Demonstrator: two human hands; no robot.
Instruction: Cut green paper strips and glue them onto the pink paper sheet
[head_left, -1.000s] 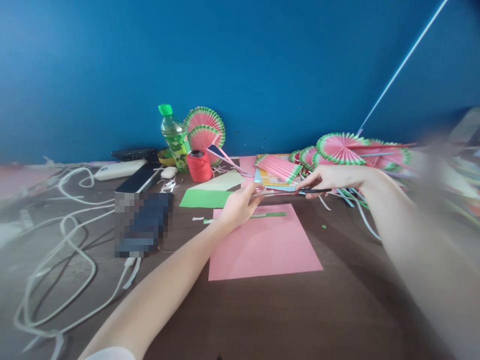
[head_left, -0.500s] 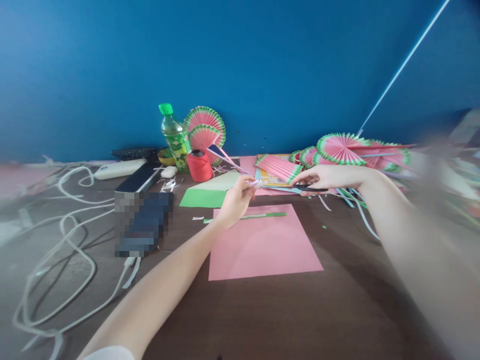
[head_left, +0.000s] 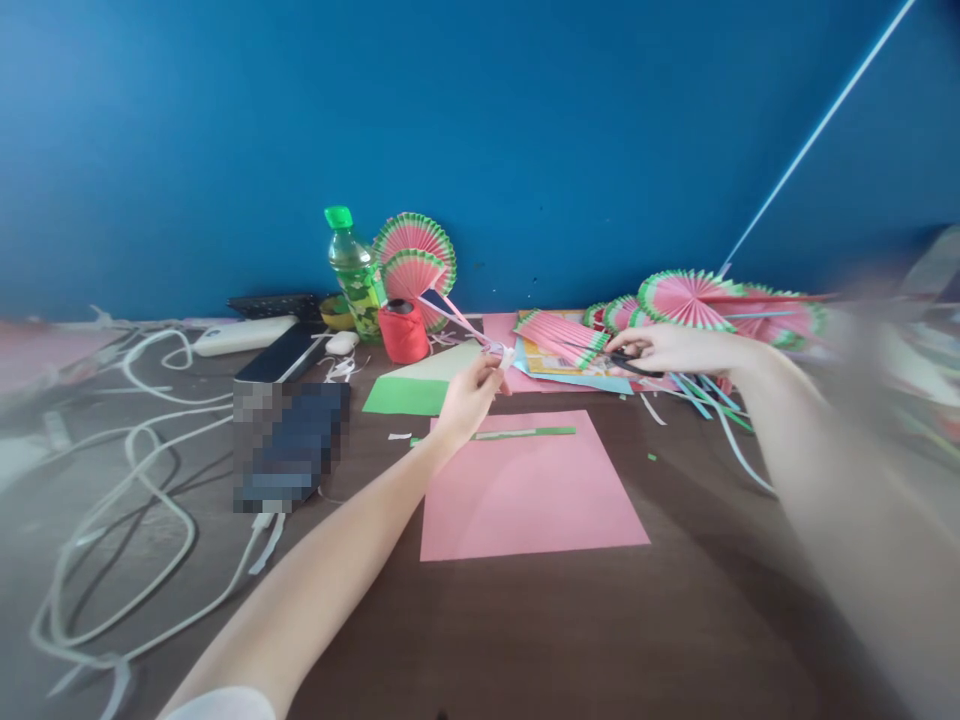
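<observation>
A blue wall (head_left: pixel 480 140) rises behind a brown desk (head_left: pixel 540 640); a thin pale line (head_left: pixel 818 135) slants up the wall's right side. The left looks lighter; the upper right, darker.

On the desk (head_left: pixel 525 640), a strip (head_left: pixel 529 432) crosses a paper sheet (head_left: pixel 532 500); left of it lies a phone (head_left: pixel 296 440), then cables (head_left: pixel 193 525) toward the left edge. Along the far edge, left to right: a bottle (head_left: pixel 352 270), a spool (head_left: pixel 403 332) before two fans (head_left: pixel 415 240), pleated paper (head_left: pixel 562 335) upon stacked sheets (head_left: pixel 592 379), more fans (head_left: pixel 682 300). Scissors (head_left: pixel 619 357) are in the right hand (head_left: pixel 660 348), by the pleated paper's right end
</observation>
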